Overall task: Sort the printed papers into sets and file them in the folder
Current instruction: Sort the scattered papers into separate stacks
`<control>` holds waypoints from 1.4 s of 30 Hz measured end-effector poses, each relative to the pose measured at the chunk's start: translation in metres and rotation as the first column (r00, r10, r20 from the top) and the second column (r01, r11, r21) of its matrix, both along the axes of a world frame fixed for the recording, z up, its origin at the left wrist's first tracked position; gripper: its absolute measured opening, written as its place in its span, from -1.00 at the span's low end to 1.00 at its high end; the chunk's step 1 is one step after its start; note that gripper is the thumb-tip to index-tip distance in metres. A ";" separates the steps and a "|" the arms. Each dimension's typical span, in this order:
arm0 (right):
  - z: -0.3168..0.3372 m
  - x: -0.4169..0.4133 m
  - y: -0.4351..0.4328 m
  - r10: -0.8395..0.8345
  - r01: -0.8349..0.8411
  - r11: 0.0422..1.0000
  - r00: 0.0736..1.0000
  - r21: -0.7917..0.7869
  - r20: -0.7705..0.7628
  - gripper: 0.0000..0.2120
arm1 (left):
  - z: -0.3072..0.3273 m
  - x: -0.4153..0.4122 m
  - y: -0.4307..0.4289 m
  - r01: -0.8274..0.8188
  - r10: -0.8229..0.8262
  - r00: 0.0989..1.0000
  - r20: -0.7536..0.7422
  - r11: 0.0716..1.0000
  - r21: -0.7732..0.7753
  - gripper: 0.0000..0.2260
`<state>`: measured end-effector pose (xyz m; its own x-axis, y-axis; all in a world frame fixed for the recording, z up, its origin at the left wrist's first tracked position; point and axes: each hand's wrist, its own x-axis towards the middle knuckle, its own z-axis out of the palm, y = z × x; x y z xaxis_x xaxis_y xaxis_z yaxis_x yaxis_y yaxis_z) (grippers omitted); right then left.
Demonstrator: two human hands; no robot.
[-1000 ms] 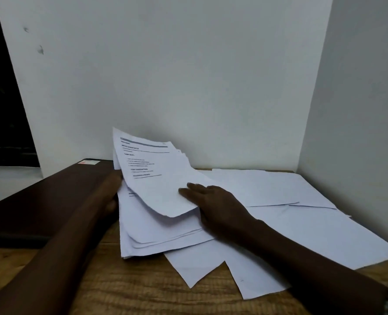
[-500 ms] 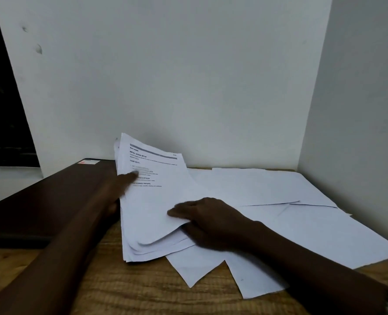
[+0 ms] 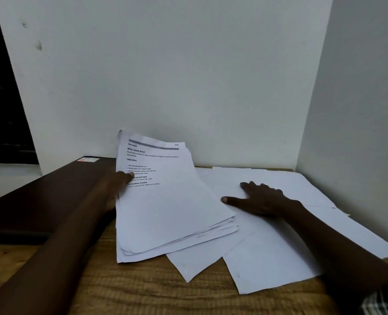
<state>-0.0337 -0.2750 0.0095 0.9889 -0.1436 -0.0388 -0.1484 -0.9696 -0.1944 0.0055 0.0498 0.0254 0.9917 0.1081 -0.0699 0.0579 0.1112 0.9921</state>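
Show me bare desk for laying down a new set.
Bare wood desk runs along the near edge, in front of the printed stack and the loose sheets; a smaller strip lies before the dark folder. Crowded: those sheets cover the whole right side, the right hand flat on them; the left hand grips the stack.

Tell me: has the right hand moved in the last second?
Yes. The right hand went right, off the printed stack onto the loose blank sheets, toward the side wall.

Wooden table (image 3: 143,292), white wall (image 3: 188,76)
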 end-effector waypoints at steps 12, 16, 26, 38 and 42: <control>0.023 -0.013 -0.018 -0.306 0.191 0.940 0.838 0.283 0.452 -0.74 | 0.006 0.001 0.009 0.047 -0.046 0.998 0.032 0.998 -0.031 -0.70; 0.053 -0.023 -0.037 -0.517 0.122 0.814 0.597 0.568 0.613 -0.85 | 0.005 0.004 0.009 0.061 -0.061 0.998 0.025 0.998 -0.002 -0.68; 0.050 -0.016 -0.009 -0.188 -0.050 -0.057 0.981 0.997 0.039 -0.88 | 0.006 -0.007 -0.003 0.194 -0.193 0.981 0.030 0.981 -0.018 -0.71; 0.012 -0.011 0.016 -0.070 -0.063 0.533 0.991 0.844 0.118 -0.66 | -0.001 0.001 -0.004 0.273 -0.272 0.962 0.023 0.953 -0.130 -0.68; 0.006 -0.006 0.024 -0.011 -0.147 0.536 0.983 0.831 0.181 -0.72 | -0.001 0.002 -0.009 0.253 -0.246 0.967 0.063 0.958 -0.138 -0.68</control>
